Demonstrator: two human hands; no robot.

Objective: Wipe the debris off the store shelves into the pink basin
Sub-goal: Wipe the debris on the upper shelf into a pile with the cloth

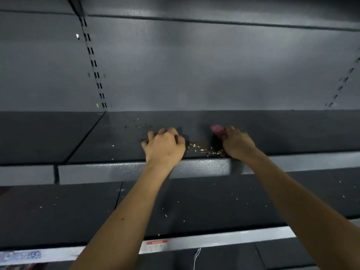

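Note:
A small heap of pale crumbs, the debris (pixel 204 151), lies near the front edge of the upper dark shelf (pixel 120 145), between my two hands. My left hand (pixel 164 146) rests on the shelf just left of the heap. Its fingers are curled over what looks like a dark cloth (pixel 144 141), of which only edges show. My right hand (pixel 236 144) is just right of the heap and grips a pink thing (pixel 217 129). My fingers hide most of it, and I cannot tell whether it is the basin. More specks (pixel 136 123) lie further back on the shelf.
The grey back panel (pixel 194 71) with slotted uprights (pixel 93 63) rises behind the shelf. Another shelf hangs overhead. A lower shelf (pixel 194 207) sprinkled with crumbs runs beneath my forearms, with a price label (pixel 156 245) on its front rail.

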